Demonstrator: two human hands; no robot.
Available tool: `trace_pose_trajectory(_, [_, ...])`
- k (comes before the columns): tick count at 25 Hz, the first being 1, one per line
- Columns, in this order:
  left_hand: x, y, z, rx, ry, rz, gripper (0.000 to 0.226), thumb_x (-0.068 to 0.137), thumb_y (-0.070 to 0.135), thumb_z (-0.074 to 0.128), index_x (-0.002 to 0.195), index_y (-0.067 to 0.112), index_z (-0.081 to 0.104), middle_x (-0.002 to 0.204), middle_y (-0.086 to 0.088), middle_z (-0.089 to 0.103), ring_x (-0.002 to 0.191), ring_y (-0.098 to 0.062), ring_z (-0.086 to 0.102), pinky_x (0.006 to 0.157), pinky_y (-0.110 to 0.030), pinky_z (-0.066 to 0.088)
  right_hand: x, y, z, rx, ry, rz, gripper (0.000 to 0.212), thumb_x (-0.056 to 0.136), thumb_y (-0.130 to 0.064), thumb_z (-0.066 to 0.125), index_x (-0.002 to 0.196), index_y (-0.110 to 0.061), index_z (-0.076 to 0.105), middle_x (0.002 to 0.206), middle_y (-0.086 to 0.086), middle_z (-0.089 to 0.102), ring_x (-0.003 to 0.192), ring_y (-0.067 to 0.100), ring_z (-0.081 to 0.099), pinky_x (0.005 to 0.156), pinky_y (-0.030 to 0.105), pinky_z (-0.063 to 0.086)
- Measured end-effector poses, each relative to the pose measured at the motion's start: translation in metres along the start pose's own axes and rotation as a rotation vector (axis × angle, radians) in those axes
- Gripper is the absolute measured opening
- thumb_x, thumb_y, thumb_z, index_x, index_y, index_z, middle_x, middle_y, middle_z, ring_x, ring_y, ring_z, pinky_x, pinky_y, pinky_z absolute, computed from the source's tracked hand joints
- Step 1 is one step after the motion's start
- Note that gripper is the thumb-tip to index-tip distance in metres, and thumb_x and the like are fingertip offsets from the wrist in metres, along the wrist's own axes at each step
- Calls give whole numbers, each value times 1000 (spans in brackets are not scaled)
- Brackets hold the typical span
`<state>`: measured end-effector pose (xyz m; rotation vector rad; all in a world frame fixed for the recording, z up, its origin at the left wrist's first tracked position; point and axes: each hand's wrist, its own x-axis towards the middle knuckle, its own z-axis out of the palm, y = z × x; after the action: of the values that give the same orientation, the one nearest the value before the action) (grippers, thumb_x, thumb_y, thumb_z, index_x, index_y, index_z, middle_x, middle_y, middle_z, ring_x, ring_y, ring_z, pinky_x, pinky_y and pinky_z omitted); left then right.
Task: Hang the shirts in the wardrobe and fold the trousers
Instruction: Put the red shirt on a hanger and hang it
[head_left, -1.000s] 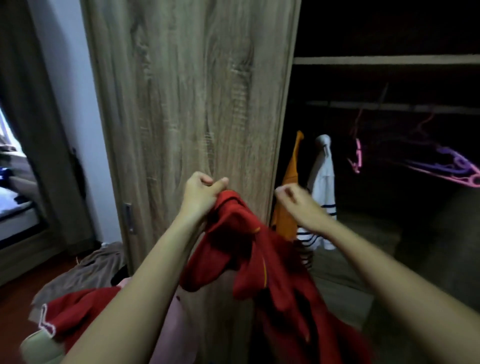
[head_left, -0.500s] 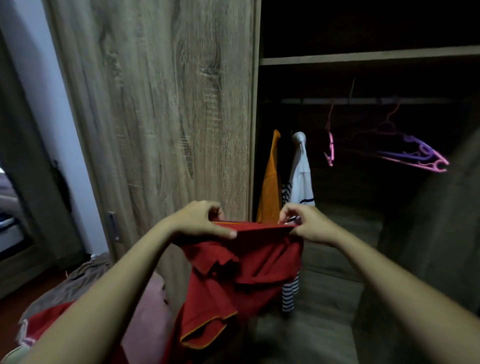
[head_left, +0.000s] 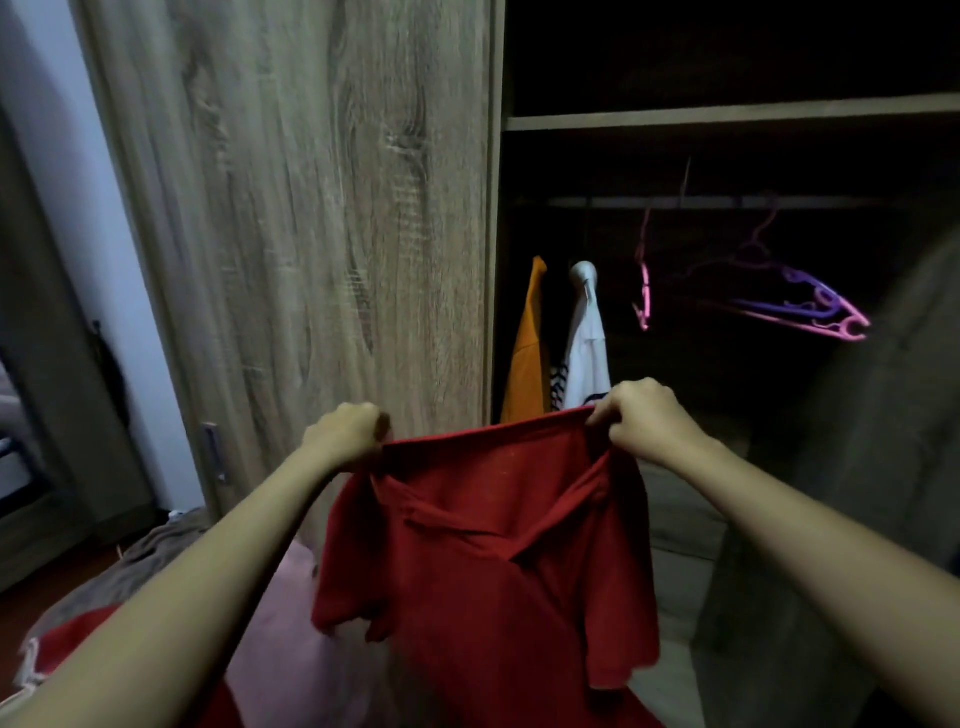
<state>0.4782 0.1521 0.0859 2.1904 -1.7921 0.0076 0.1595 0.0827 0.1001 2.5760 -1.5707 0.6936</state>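
Note:
A red polo shirt (head_left: 498, 551) hangs spread in front of me, its collar facing me and its sleeves drooping. My left hand (head_left: 345, 436) grips the top edge at the left. My right hand (head_left: 641, 421) pinches the same edge at the right. Behind the shirt stands the open wardrobe (head_left: 727, 156) with its rail (head_left: 701, 201). On the rail hang an orange shirt (head_left: 527, 353) and a white shirt (head_left: 587, 343), with a striped garment between them. Empty pink and purple hangers (head_left: 800, 306) dangle further right.
The closed wooden wardrobe door (head_left: 311, 208) fills the left centre, with a small handle (head_left: 212, 452) low down. A pile of clothes, brown (head_left: 150, 556), pink (head_left: 291, 654) and red (head_left: 78, 639), lies at the lower left. A grey surface (head_left: 883, 467) rises at the right.
The bunched red shirt has been pulled out flat between my hands. My hands moved apart along its top edge, and the view shifted right toward the open wardrobe.

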Motion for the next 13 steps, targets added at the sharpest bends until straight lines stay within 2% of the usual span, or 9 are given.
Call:
trace_pose_trajectory(2, [1, 10, 2, 55, 43, -125, 22, 76, 14, 64, 98, 17, 64, 108, -14, 61, 101, -35, 60, 78, -36, 48, -5, 2, -5, 56, 21, 111, 38, 71, -2, 53, 85, -28, 76, 99, -4, 73, 96, 19, 64, 85, 27, 49])
trace_pose_trajectory(3, [5, 14, 3, -32, 118, -131, 23, 74, 13, 65, 96, 19, 63, 106, -12, 62, 100, -35, 60, 77, -35, 48, -6, 3, -10, 64, 61, 127, 37, 71, -2, 53, 85, -26, 76, 99, -3, 73, 97, 20, 64, 86, 25, 47])
trace_pose_trajectory(4, [13, 20, 8, -157, 175, -102, 25, 71, 10, 65, 94, 21, 61, 103, -10, 64, 97, -33, 61, 77, -35, 50, -4, 7, -17, 67, 106, 132, 37, 71, -1, 52, 88, -23, 76, 101, -2, 73, 100, 21, 63, 88, 25, 45])
trace_pose_trajectory(6, [19, 35, 19, -251, 110, 13, 27, 70, 8, 61, 92, 23, 59, 99, -6, 68, 93, -29, 64, 79, -36, 54, -1, 20, -29, 52, 136, 140, 40, 71, 2, 50, 94, -20, 75, 109, 0, 70, 106, 23, 61, 92, 28, 44])
trace_pose_trajectory(8, [24, 49, 29, -356, 72, 45, 23, 72, 1, 57, 86, 19, 63, 91, -7, 68, 86, -25, 64, 72, -27, 55, -1, 44, -35, 49, 67, 166, 44, 70, 4, 49, 94, -22, 75, 112, 3, 70, 104, 25, 63, 93, 31, 49])
trace_pose_trajectory(10, [30, 66, 21, -639, 195, 70, 34, 70, -17, 47, 71, 15, 58, 80, -4, 65, 74, -20, 59, 53, -18, 48, -4, 69, -39, 49, 0, 157, 44, 69, 6, 51, 93, -23, 76, 111, 3, 70, 103, 23, 64, 91, 30, 51])
trace_pose_trajectory(12, [40, 80, 14, -674, 347, 142, 42, 66, -27, 35, 60, 12, 50, 84, 0, 61, 78, -17, 54, 48, -11, 41, -8, 89, -44, 36, -46, 85, 39, 72, 6, 57, 96, -20, 75, 112, 3, 70, 103, 17, 64, 91, 21, 48])
trace_pose_trajectory(13, [45, 86, 13, -587, 388, 216, 44, 65, -28, 33, 56, 11, 52, 87, -1, 61, 83, -18, 54, 52, -7, 41, -10, 96, -47, 16, -89, 51, 35, 74, 3, 62, 99, -18, 74, 114, 2, 69, 104, 14, 63, 90, 17, 46])
